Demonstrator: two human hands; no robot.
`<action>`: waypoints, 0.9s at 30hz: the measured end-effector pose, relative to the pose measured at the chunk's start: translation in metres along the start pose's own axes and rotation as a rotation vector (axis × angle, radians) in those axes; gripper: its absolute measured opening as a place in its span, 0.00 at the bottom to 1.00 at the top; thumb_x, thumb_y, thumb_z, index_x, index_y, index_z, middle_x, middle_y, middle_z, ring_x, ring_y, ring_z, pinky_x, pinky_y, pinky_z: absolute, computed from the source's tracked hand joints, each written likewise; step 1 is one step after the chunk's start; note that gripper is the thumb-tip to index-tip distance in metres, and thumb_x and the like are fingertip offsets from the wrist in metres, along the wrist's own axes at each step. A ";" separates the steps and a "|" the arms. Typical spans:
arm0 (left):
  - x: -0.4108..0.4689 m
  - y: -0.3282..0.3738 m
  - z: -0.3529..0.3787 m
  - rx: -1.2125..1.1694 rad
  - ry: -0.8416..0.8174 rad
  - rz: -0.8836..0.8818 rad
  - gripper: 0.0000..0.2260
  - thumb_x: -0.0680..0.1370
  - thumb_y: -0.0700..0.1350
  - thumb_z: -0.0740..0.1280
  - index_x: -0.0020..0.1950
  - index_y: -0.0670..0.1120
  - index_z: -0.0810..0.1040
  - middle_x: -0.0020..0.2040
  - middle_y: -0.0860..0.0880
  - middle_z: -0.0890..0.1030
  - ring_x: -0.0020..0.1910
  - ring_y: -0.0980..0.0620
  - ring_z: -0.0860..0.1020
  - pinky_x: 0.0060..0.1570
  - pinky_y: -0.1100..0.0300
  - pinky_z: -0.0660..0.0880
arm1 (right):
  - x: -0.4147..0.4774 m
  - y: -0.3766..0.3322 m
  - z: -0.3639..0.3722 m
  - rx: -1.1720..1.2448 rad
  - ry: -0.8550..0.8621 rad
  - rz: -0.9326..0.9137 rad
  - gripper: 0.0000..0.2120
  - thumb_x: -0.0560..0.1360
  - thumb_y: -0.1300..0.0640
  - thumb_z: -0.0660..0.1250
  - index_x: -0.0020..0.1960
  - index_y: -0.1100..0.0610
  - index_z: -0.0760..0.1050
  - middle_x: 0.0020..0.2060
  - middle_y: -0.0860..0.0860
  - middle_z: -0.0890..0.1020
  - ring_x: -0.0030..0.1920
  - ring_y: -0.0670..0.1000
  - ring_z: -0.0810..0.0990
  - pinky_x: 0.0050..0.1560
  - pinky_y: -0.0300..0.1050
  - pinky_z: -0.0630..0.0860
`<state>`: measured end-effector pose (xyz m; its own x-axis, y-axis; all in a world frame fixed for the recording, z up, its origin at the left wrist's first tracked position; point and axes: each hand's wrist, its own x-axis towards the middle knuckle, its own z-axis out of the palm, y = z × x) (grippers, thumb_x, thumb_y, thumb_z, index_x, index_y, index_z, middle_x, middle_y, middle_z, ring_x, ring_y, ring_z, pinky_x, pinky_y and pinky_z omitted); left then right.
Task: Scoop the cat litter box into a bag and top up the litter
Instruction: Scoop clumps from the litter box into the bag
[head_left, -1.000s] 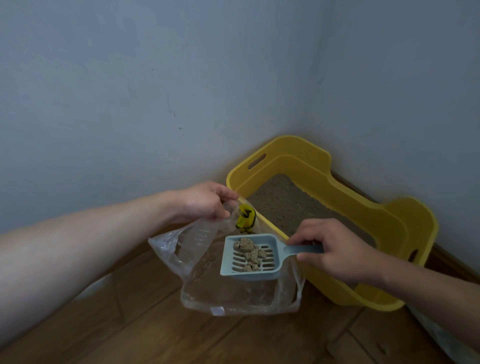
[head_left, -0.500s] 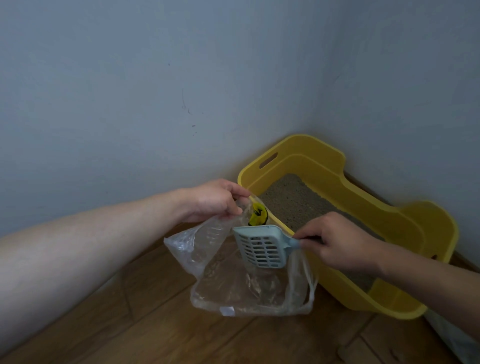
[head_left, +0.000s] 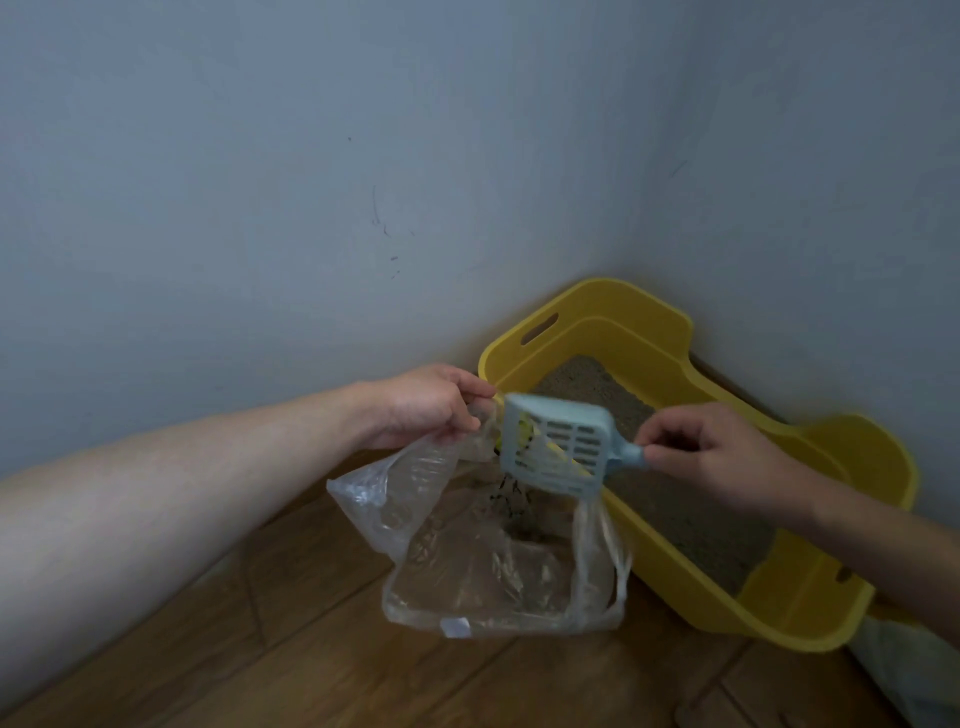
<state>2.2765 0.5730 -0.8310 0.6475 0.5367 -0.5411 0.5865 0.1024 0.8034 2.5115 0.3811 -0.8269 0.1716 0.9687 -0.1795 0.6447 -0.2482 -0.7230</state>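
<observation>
A yellow litter box (head_left: 810, 618) with grey litter (head_left: 675, 514) sits in the room's corner. In front of it on the wood floor stands a clear plastic bag (head_left: 493, 571). My left hand (head_left: 426, 410) pinches the bag's top edge and holds it up. My right hand (head_left: 717, 457) grips the handle of a pale blue slotted scoop (head_left: 561, 447). The scoop is tipped on its side above the bag's mouth, its slots facing me, with no clumps visible in it. Dark bits lie inside the bag below it.
Grey walls meet behind the litter box. A pale bag or cloth (head_left: 904, 670) lies at the lower right, beside the box. The wood floor (head_left: 260, 665) stretches to the left and front.
The scoop, level and loaded with clumps a second ago, has turned over above the bag and its load has dropped out. My left hand still holds the bag's edge.
</observation>
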 end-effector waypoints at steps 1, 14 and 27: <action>0.000 0.000 0.000 -0.006 0.004 -0.002 0.27 0.74 0.25 0.60 0.73 0.38 0.68 0.55 0.41 0.78 0.42 0.52 0.75 0.36 0.59 0.69 | 0.000 0.002 -0.004 0.056 0.056 0.025 0.07 0.77 0.60 0.68 0.42 0.51 0.81 0.30 0.46 0.79 0.30 0.42 0.74 0.34 0.44 0.70; 0.008 -0.004 -0.001 -0.062 0.024 -0.003 0.26 0.75 0.25 0.61 0.73 0.39 0.69 0.55 0.47 0.79 0.39 0.55 0.76 0.35 0.60 0.68 | 0.029 0.012 0.001 0.375 0.265 0.186 0.07 0.79 0.61 0.64 0.42 0.58 0.78 0.36 0.51 0.79 0.38 0.49 0.77 0.41 0.45 0.68; 0.026 -0.017 -0.003 -0.093 -0.025 0.031 0.25 0.74 0.27 0.64 0.66 0.48 0.76 0.59 0.50 0.79 0.38 0.57 0.77 0.36 0.60 0.73 | 0.094 0.073 0.069 -0.049 0.301 0.403 0.05 0.77 0.57 0.69 0.45 0.50 0.75 0.47 0.48 0.78 0.43 0.44 0.78 0.36 0.36 0.72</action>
<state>2.2821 0.5875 -0.8585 0.6776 0.5197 -0.5203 0.5189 0.1635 0.8390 2.5240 0.4544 -0.9425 0.6169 0.7519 -0.2325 0.5160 -0.6095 -0.6019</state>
